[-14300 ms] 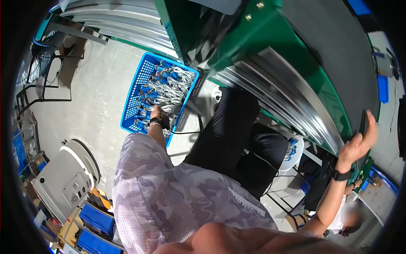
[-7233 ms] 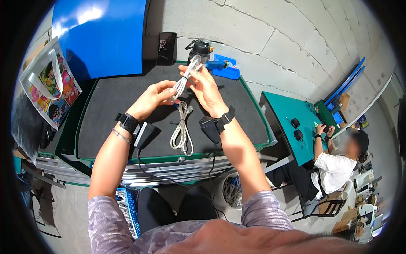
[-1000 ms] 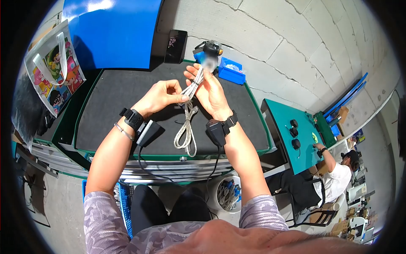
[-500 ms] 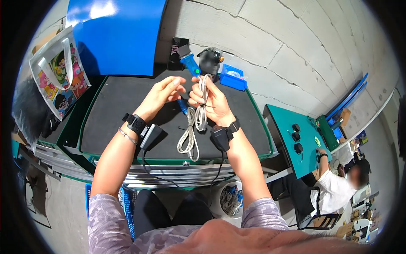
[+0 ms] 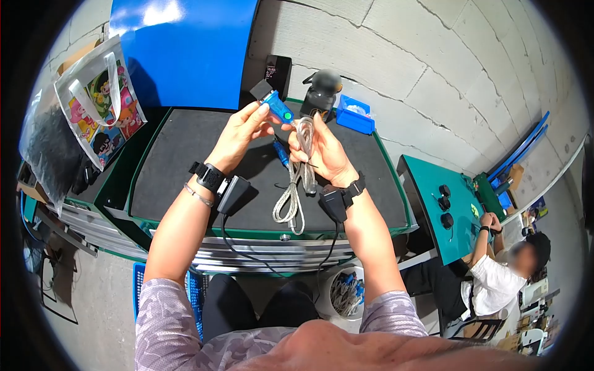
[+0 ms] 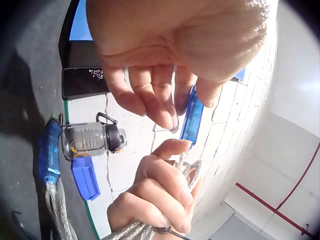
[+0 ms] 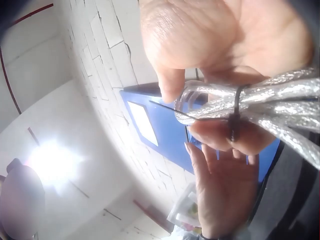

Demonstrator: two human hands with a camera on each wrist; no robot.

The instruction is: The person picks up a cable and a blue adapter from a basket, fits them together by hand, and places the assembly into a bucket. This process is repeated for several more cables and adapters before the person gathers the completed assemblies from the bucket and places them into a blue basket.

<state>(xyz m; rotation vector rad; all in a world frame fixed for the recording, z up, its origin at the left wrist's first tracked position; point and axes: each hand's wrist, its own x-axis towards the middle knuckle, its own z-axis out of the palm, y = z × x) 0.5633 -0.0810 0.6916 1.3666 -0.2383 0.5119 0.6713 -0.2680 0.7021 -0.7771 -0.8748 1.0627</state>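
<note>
1. The left hand [image 5: 235, 141] is now pinching the blue connector [image 5: 278, 110], whereas half a second ago its fingers were hanging beside it. Its grip is narrowing on the connector between thumb and forefinger.
2. The right hand [image 5: 328, 154] is still holding the coiled cable bundle [image 5: 305, 137], its grip closing around the strands near the black tie [image 7: 236, 112].
3. The connector is sitting above the desk [image 5: 176, 164], tilting up to the left, its dark end pointing away from the right hand. With both hands holding this piece, the connector end is probably getting steadier; whether it is being turned or only supported, the pictures aren't showing.
4. The tie is still circling the strands, so the bundle is remaining gathered.
5. A second cable [image 5: 286, 207] is lying on the desk below, its blue plug [image 5: 281, 153] resting near the hands, touched by neither.
</note>
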